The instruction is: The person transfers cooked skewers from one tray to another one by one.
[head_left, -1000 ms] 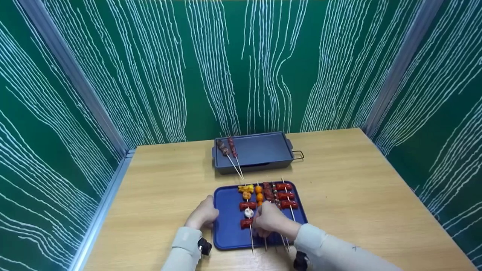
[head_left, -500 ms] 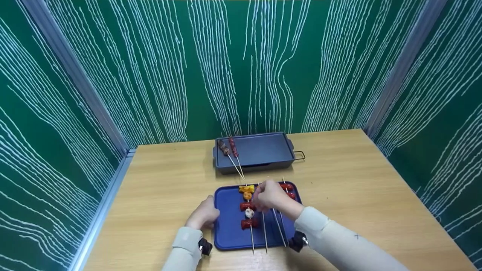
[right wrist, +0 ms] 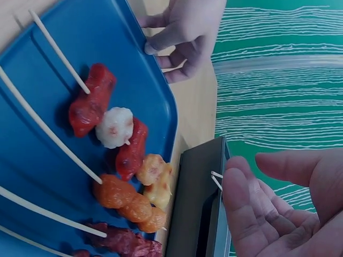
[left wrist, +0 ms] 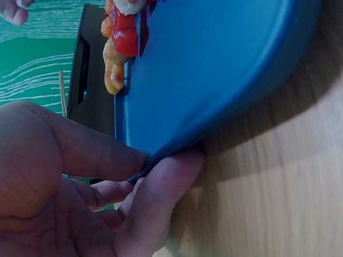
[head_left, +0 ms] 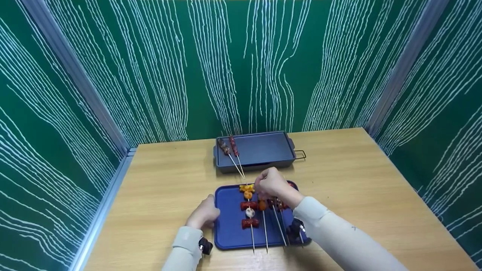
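Observation:
My left hand (head_left: 203, 213) pinches the left rim of the blue tray (head_left: 226, 229) between thumb and fingers, seen closely in the left wrist view. Over the tray's far edge hovers my right hand (head_left: 272, 184); the right wrist view shows its thumb and fingers apart, holding nothing. Below it lie a skewer of orange balls (right wrist: 115, 191) and a dark red meat skewer (right wrist: 128, 242). To their left is a mixed skewer with red sausage pieces (head_left: 250, 223), a white piece and yellow pieces. The right-hand skewers are largely hidden by my right hand and wrist.
Behind the tray stands a dark grey rectangular grill (head_left: 263, 146) with a wire handle on its right. Two meat skewers (head_left: 234, 146) lie at its left, their sticks overhanging the front. A green patterned wall (head_left: 248, 75) rises behind the wooden table (head_left: 346, 180).
My right hand has moved from the sticks near the tray's middle up to its far edge, uncovering the lower sticks. My left hand has stayed on the rim.

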A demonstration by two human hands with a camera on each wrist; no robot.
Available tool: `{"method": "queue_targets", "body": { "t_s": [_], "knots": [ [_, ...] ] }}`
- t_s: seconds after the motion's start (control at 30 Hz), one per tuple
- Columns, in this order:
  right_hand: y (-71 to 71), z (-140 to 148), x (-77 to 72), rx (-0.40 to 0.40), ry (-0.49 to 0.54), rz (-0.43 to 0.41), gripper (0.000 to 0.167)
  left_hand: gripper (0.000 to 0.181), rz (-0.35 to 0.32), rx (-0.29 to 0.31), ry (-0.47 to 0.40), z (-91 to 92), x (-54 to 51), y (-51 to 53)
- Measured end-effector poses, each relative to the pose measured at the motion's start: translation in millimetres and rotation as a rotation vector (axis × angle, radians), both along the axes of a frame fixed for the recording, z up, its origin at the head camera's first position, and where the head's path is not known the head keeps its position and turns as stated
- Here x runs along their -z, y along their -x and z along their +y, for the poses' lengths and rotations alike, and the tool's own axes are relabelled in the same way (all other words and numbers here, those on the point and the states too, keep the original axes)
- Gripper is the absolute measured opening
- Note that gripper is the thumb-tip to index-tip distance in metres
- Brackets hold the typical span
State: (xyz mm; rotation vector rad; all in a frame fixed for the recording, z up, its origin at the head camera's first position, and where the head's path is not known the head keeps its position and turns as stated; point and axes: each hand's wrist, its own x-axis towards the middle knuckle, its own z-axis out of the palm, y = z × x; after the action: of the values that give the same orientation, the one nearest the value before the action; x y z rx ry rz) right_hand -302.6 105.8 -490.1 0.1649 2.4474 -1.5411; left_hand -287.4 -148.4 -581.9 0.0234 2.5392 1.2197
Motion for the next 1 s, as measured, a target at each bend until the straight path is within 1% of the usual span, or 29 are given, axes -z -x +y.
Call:
{"method": "queue_targets", "body": {
  "t_s": [0.23,0.47,0.63,0.73,1.0],
  "knots": [
    [10.5,-1,-5.8,-0.011,0.023,0.009,0.013,0.074,-0.047,-0.012,-0.012,0.4,-1.1,-1.3],
    [21.2,-4,-10.7,-0.017,0.046,0.041,0.010,0.066,-0.002,0.000,0.012,0.1,0.3,-1.5],
    [26.9,-5,-9.9,-0.015,0.055,0.044,0.011,0.067,-0.018,0.000,0.010,0.5,-0.9,-2.0],
    [30.3,-5,-8.7,-0.011,0.085,0.046,0.009,0.069,-0.025,-0.001,0.022,0.7,-1.4,-2.1],
    [39.5,-6,-2.7,-0.011,0.191,0.059,0.006,0.072,-0.011,0.010,0.051,0.8,-3.6,-1.9]
  ]
}}
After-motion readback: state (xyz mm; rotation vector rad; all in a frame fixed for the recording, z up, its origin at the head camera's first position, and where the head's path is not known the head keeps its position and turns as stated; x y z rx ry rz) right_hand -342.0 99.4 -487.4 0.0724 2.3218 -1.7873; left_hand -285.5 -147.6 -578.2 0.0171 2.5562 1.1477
